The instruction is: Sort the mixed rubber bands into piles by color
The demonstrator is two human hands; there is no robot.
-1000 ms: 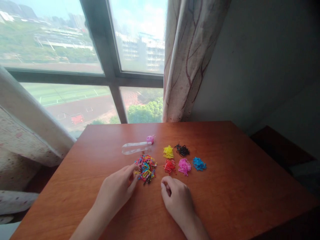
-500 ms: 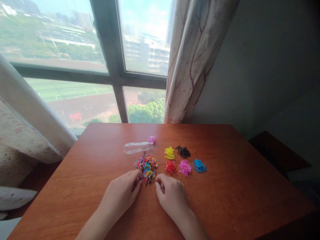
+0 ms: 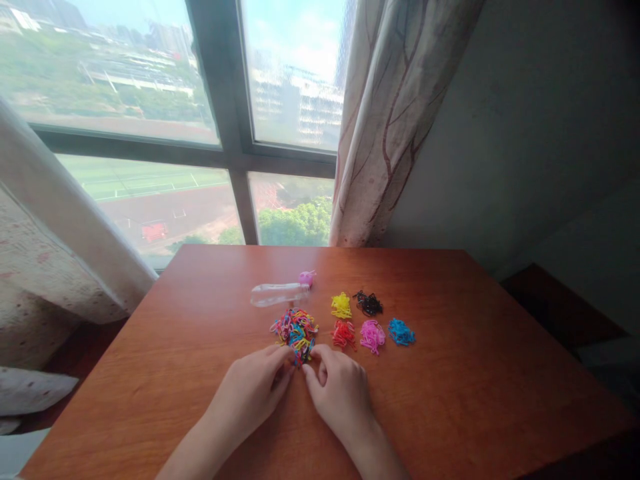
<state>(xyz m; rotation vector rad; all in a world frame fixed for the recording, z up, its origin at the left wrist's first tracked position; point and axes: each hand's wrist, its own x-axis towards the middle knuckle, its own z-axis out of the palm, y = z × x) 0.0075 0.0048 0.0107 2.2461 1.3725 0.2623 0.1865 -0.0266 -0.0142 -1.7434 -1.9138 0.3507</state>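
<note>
A mixed heap of small multicoloured rubber bands lies on the wooden table. At its near left edge is my left hand, fingers curled in and thumb and index close together against the bands. My right hand is closed in a similar way at the near right edge, its thumb and index tips touching the heap. What either hand pinches is too small to make out. To the right lie sorted piles: yellow bands, black bands, red bands, pink bands and blue bands.
Behind the heap a clear plastic container lies on its side, with a purple cap at its right end. The table reaches back to a window. A patterned curtain hangs at the back right.
My left hand has moved right along the heap's near edge, and my right hand slightly left, so the fingertips are closer together. The sorted piles look the same.
</note>
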